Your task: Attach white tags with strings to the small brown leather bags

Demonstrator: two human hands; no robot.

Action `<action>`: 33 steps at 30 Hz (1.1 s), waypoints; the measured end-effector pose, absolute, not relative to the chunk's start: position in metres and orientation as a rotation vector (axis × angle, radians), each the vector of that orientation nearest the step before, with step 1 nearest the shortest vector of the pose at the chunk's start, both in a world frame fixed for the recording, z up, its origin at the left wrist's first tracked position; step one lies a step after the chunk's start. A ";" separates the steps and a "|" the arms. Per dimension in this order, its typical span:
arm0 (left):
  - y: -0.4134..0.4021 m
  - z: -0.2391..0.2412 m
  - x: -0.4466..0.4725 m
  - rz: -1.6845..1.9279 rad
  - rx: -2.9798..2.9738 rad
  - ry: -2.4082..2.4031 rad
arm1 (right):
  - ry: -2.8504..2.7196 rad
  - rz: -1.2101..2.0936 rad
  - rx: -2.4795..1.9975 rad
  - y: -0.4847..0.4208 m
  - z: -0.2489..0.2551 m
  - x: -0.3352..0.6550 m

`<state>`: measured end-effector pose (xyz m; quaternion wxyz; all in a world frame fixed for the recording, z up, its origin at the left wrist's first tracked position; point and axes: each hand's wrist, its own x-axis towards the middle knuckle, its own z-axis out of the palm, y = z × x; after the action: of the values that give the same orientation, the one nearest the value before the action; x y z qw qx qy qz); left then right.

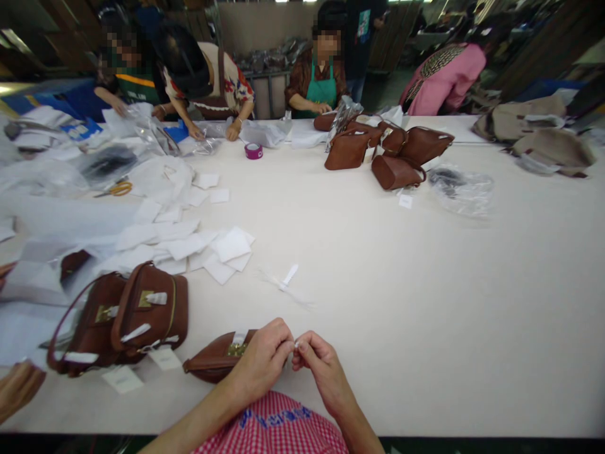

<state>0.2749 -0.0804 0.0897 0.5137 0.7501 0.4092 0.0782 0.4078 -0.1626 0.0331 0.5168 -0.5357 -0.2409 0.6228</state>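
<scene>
Nearest us, we saw the left hand and right hand meet fingertip to fingertip, each grip pinched together on a small white piece (too tiny to identify) at the counter's near edge. A brown bag lay flat just under the left hand. Further left stood 2 brown handbags, then scattered white paper squares. Farther off lay a purple tape roll and more brown bags, with other people working at the far edge.

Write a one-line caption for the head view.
Left hand and right hand pinch a small white piece beside a brown handbag.
</scene>
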 end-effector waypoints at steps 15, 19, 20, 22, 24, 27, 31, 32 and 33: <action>-0.081 0.084 0.274 0.196 1.780 1.003 | -0.547 1.519 -1.243 -0.162 0.034 0.405; -0.081 0.084 0.274 0.188 1.785 0.997 | -0.587 1.504 -1.270 -0.161 0.036 0.406; -0.082 0.084 0.274 0.187 1.792 0.999 | -0.597 1.500 -1.279 -0.161 0.036 0.406; -0.082 0.083 0.274 0.188 1.806 1.011 | -0.633 1.479 -1.309 -0.161 0.036 0.407; -0.082 0.083 0.275 0.190 1.808 1.030 | -0.683 1.429 -1.361 -0.161 0.036 0.408; -0.082 0.083 0.274 0.194 1.802 1.045 | -0.731 1.400 -1.396 -0.161 0.035 0.408; -0.081 0.083 0.273 0.191 1.790 1.048 | -0.704 1.447 -1.359 -0.161 0.035 0.407; -0.081 0.084 0.273 0.191 1.786 1.048 | -0.687 1.459 -1.347 -0.161 0.035 0.407; -0.081 0.084 0.272 0.190 1.782 1.050 | -0.667 1.473 -1.331 -0.161 0.035 0.406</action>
<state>0.2724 -0.0809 0.0838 0.5073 0.7392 0.4358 0.0789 0.4063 -0.1612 0.0347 0.5001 -0.5504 -0.2758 0.6090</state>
